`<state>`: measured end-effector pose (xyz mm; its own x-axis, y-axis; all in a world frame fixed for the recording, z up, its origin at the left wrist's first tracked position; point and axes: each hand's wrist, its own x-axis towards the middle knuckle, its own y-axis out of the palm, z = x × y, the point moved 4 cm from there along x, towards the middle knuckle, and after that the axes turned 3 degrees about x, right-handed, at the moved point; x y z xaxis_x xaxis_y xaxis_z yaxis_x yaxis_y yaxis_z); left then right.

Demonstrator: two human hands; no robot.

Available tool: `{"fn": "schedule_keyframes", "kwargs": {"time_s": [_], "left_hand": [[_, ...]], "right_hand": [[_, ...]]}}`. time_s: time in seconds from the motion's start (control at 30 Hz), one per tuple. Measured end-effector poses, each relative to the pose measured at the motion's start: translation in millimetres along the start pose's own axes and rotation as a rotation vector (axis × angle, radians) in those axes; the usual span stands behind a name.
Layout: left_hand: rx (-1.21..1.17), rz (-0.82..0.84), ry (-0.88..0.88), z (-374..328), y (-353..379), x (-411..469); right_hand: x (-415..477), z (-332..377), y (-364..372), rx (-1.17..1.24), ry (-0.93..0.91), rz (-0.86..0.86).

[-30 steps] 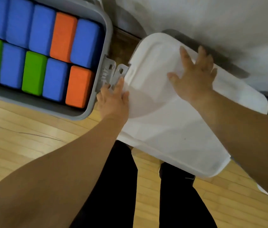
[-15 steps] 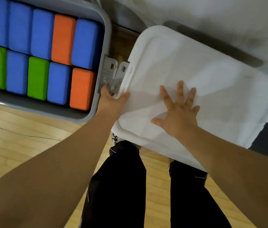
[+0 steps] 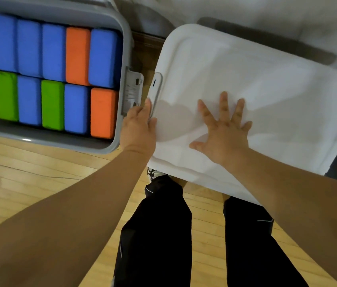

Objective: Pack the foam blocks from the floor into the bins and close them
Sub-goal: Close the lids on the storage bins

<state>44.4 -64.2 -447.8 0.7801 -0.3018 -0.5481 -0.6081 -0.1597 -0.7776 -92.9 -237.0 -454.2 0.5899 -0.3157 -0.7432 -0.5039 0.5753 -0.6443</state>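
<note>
Open rectangular grey plastic bin (image 3: 125,48) sits far left on the light wooden floor (image 3: 39,183). Ten rectangular foam blocks (image 3: 29,48) are packed in it in two rows of five, side by side and touching. Far row, left to right: blue, blue, blue, orange, blue. Near row: green, blue, green, blue, orange. A grey hinged latch (image 3: 132,88) stands out from the bin's right end. Just right of it is the large white plastic lid (image 3: 267,90), lying roughly level with its own pale latch tab (image 3: 157,88) on its left edge, apart from the bin's latch. My left hand (image 3: 138,125) grips that left edge near the tab, thumb on top, the other fingers curled at the rim. My right hand (image 3: 223,135) lies flat on the near middle of the lid, fingers straight and spread, holding nothing. I cannot tell what is under the lid. My legs in black trousers (image 3: 157,235) stand near, below the lid's near edge.
</note>
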Motion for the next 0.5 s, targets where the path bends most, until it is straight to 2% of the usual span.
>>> {"fn": "schedule_keyframes", "kwargs": {"time_s": [0.07,0.13,0.2,0.27,0.37,0.5], "left_hand": [[0.079,0.026,-0.001,-4.3,-0.3,-3.9],[0.189,0.047,0.051,-19.4,1.0,-14.1],[0.312,0.052,0.156,-43.4,6.4,-25.9],[0.429,0.102,0.285,-75.8,19.9,-36.9],[0.53,0.194,0.453,-133.4,55.4,-49.6],[0.638,0.29,0.649,-206.8,115.4,-69.7]], "right_hand": [[-6.3,-6.5,-5.5,0.072,-0.025,-0.052],[-18.8,-27.0,-16.1,0.28,-0.005,-0.178],[-36.2,-66.2,-22.2,0.483,0.104,-0.329],[-58.8,-115.8,-21.3,0.531,0.276,-0.423],[-88.8,-190.2,-8.2,0.572,0.519,-0.434],[-103.1,-259.8,11.8,0.784,0.632,-0.374]]}}
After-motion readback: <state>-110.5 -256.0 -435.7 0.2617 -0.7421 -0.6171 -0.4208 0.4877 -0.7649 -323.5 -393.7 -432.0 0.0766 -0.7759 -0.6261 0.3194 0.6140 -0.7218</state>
